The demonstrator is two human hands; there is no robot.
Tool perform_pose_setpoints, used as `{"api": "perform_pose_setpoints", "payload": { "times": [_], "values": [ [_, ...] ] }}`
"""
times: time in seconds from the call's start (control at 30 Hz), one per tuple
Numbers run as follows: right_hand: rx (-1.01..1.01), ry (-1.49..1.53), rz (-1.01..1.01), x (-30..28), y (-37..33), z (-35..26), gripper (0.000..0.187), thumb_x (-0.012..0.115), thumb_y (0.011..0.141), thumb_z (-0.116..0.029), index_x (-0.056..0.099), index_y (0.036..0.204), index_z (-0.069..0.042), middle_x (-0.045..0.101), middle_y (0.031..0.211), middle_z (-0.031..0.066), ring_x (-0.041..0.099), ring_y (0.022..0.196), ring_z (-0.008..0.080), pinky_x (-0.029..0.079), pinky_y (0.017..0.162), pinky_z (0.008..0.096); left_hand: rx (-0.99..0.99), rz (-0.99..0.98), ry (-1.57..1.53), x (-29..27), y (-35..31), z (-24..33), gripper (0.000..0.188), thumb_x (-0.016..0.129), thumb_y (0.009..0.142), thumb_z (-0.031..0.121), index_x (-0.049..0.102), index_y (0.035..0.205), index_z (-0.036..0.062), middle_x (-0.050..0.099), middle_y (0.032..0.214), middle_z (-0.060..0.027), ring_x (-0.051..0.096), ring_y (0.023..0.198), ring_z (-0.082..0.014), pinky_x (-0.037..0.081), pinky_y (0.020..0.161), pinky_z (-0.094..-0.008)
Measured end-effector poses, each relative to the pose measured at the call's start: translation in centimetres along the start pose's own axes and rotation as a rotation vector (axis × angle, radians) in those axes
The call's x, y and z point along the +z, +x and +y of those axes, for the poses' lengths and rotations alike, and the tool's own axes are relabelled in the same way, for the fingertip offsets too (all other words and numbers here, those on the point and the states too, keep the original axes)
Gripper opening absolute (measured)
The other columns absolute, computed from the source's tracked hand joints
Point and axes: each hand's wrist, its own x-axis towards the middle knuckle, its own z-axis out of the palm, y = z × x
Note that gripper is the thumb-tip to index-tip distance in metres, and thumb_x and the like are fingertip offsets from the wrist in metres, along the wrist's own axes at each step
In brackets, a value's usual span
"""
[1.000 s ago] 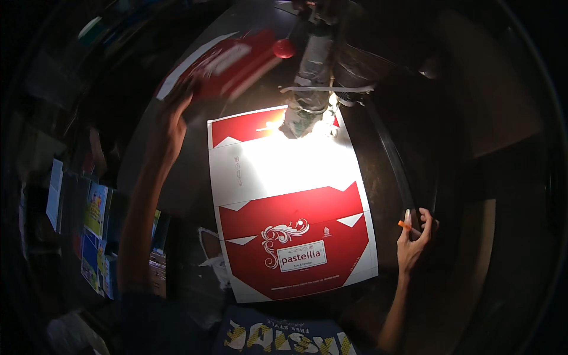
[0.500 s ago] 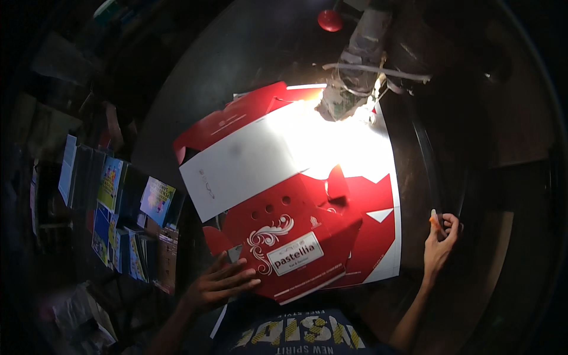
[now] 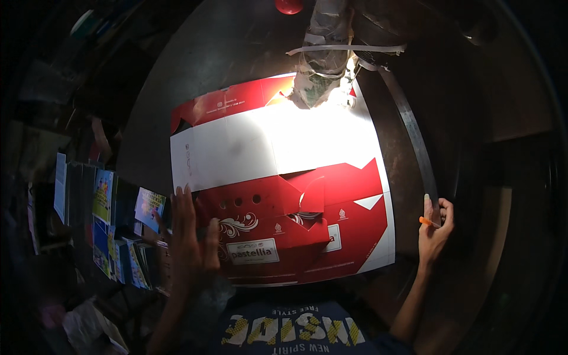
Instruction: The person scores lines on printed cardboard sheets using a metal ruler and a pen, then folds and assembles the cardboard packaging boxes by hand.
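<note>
Red and white printed cardboard [image 3: 236, 148] lies in front of me, a cut and creased box blank with round holes and white scroll print. Its red front panel rests over another red sheet [image 3: 370, 231] beneath. My left hand [image 3: 195, 239] is open at the left edge of the cardboard, fingers pointing up and apart; whether it touches the panel I cannot tell. Right of the sheets, my right hand [image 3: 436, 228] is closed around a thin stick-like object with an orange end [image 3: 424, 220], too small to name. That hand is apart from the cardboard.
A tape-wrapped lamp arm [image 3: 325, 53] reaches over the far edge, its glare whitening the sheet. A long grey strip [image 3: 414, 133] curves along the right side. Bright booklets [image 3: 106, 195] stand at left. A red round object [image 3: 289, 6] sits at the far edge.
The upper cardboard has turned and settled flatter over the lower sheet. My left hand has lifted from its lower edge to its left side. The orange end in my right hand now points left.
</note>
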Motion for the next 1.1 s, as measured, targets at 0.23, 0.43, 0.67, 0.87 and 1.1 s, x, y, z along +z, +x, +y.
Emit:
{"api": "perform_pose_setpoints", "payload": {
  "times": [0.23,0.43,0.67,0.87,1.1],
  "values": [
    [0.211,-0.062,-0.010,-1.4,0.6,0.8,0.025,0.069,0.096,-0.032,0.065,0.100,-0.008,0.057,0.080,0.0013,0.045,0.066,0.0104,0.038,0.059,0.0272,0.190,0.024,0.114,1.8,6.9,3.7,0.082,0.054,0.095,0.051,0.019,0.159,0.0126,0.007,0.165,-0.0228,0.004,0.152,-0.0448,-0.003,0.115,-0.0698],
    [0.055,0.113,-0.032,-9.4,-0.8,10.5,0.006,0.063,0.093,-0.011,0.064,0.090,-0.006,0.060,0.080,0.0020,0.057,0.075,0.0118,0.045,0.072,0.0260,0.406,-0.099,0.115,3.1,10.7,2.9,0.088,0.052,0.089,0.068,0.030,0.157,0.0175,0.014,0.165,-0.0187,0.007,0.152,-0.0442,0.000,0.119,-0.0647],
    [-0.174,0.040,-0.332,-10.2,-0.4,8.3,0.022,0.076,0.086,-0.013,0.056,0.096,-0.008,0.051,0.073,-0.0023,0.051,0.068,0.0101,0.043,0.097,0.0378,0.593,-0.166,0.045,3.2,10.3,3.3,0.087,0.069,0.078,0.067,0.049,0.147,0.0183,0.029,0.161,-0.0181,0.015,0.151,-0.0434,0.006,0.119,-0.0656],
    [-0.408,-0.011,-0.386,-8.0,0.8,7.5,0.041,0.082,0.083,-0.023,0.051,0.106,-0.009,0.052,0.073,0.0000,0.053,0.068,0.0172,0.035,0.109,0.0566,0.526,-0.058,-0.055,4.2,9.9,3.2,0.074,0.077,0.075,0.059,0.063,0.135,0.0191,0.038,0.156,-0.0163,0.023,0.149,-0.0412,0.010,0.120,-0.0625],
    [-0.430,-0.155,-0.430,-8.7,1.2,6.3,0.040,0.083,0.082,-0.023,0.051,0.102,-0.010,0.053,0.074,0.0007,0.054,0.076,0.0191,0.040,0.101,0.0553,0.518,-0.022,-0.086,4.4,9.8,3.1,0.073,0.080,0.072,0.058,0.066,0.132,0.0186,0.041,0.154,-0.0167,0.026,0.148,-0.0403,0.010,0.120,-0.0623]
  ]
}}
